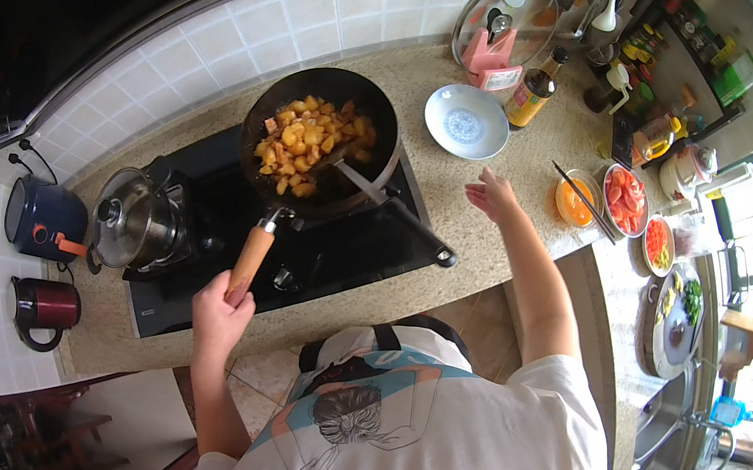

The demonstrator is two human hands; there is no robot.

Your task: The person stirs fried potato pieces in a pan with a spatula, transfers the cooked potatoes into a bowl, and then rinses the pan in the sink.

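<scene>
My left hand (224,308) grips the wooden handle (251,259) of a dark wok (377,104) on the glass-topped stove. In the wok lie browned, cubed pieces of food (299,140), likely potato. A metal spatula (382,199) rests in it, its black handle sticking out over the rim to the right. My right hand (491,194) is held empty above the counter with its fingers extended, just below a pale blue patterned bowl (466,123). That bowl holds nothing. Beside it stands a sauce bottle (531,93) with a dark cap.
A lidded glass pot (129,216) stands left on the stove (310,276). To the right are beaten egg in a bowl (575,199) with chopsticks across it, cut tomatoes (625,198), a dish of diced red food (659,245), a cutting board (659,353) and a sink (661,432). A glass lid (505,25) leans behind.
</scene>
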